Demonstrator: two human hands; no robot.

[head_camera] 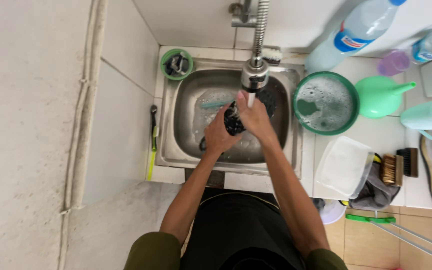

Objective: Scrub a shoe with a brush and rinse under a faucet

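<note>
Midway, seemingly: both hands' fingers closed on dark cloth under tap, left hand, right hand; sink foamy, rinsing unfinished.

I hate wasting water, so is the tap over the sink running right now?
On. A thin stream falls from the faucet head onto the dark item held by both hands.

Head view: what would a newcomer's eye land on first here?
First, the two hands meeting over the steel sink: the left hand and right hand share a grip on a dark wet item under the faucet head. Next, the green basin of sudsy water on the counter right of the sink, and a small green cup at the sink's back left corner.
</note>
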